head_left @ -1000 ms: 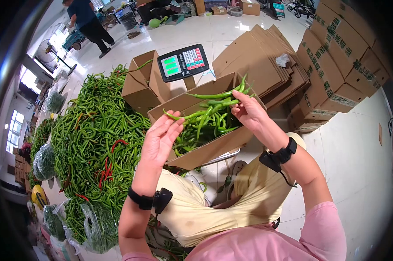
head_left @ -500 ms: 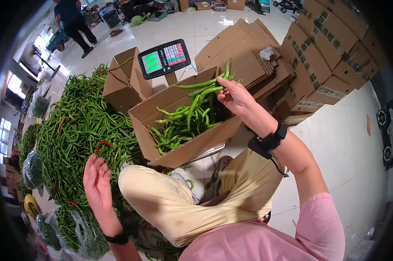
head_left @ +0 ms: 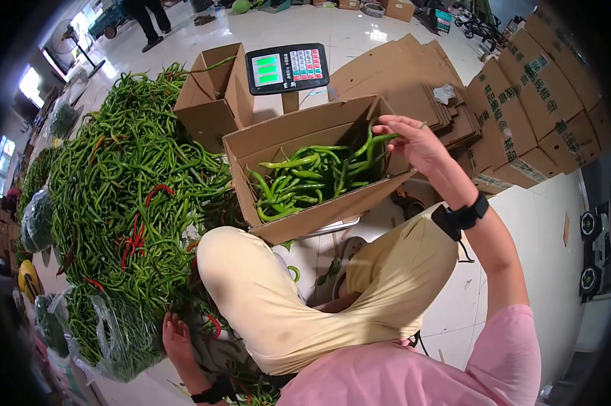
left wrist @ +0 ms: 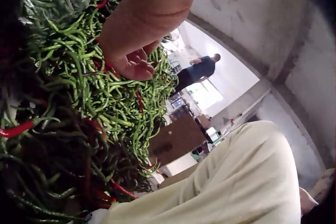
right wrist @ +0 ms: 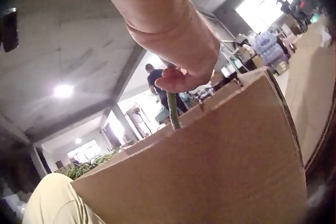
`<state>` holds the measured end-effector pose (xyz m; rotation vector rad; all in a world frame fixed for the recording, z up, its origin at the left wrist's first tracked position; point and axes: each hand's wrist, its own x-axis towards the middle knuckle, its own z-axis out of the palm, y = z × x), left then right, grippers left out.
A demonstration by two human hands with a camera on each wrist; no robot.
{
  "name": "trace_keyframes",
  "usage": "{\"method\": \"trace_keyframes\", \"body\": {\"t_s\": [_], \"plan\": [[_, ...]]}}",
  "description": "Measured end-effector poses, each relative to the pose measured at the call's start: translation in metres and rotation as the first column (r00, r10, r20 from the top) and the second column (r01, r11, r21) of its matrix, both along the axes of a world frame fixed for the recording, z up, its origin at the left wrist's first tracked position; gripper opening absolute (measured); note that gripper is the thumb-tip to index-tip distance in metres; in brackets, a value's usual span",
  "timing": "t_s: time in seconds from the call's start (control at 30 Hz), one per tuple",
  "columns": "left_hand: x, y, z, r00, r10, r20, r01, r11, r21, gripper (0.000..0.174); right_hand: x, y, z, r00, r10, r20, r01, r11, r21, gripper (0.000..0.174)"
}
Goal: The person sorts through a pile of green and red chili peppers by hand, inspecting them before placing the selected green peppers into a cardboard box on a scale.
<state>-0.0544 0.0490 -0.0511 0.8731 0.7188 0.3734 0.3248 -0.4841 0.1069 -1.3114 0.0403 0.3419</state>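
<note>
My right hand (head_left: pixel 419 147) is at the right end of an open cardboard box (head_left: pixel 332 208), its thumb and fingers pinching a green chili pepper (head_left: pixel 367 143) that hangs down inside. In the right wrist view the same pepper (right wrist: pixel 174 109) drops from the fingertips behind the box wall. Green chili peppers (head_left: pixel 295 177) lie heaped in the box. My left hand (head_left: pixel 177 338) is low at the near edge of a large chili pile (head_left: pixel 116 196), beside a clear plastic bag. Its fingers curve loosely, with nothing visible in them, over the pile in the left wrist view.
A scale display (head_left: pixel 287 68) stands behind the box, with a smaller open carton (head_left: pixel 214 88) on its left. Flattened cardboard (head_left: pixel 393 74) leans behind at the right, near stacked printed boxes (head_left: pixel 535 108). A plastic bag of chilies (head_left: pixel 126 338) sits at the lower left.
My left hand has left the box and moved down and left to the pile's near edge. The right hand still holds chili over the box, now lower at its right end.
</note>
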Motion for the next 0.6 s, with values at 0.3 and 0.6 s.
{"method": "trace_keyframes", "body": {"t_s": [0.3,0.6], "plan": [[-0.009,-0.011,-0.03,0.998,0.005,-0.062,-0.009,0.998,-0.064,0.033,-0.007,0.035,0.028,0.747,0.57,0.342,0.016,0.499,-0.866,0.029],[-0.007,-0.011,-0.039,0.981,-0.078,-0.175,0.092,0.993,0.071,0.032,0.046,0.026,-0.034,0.516,0.802,-0.301,-0.219,-0.217,-0.951,0.051]]}}
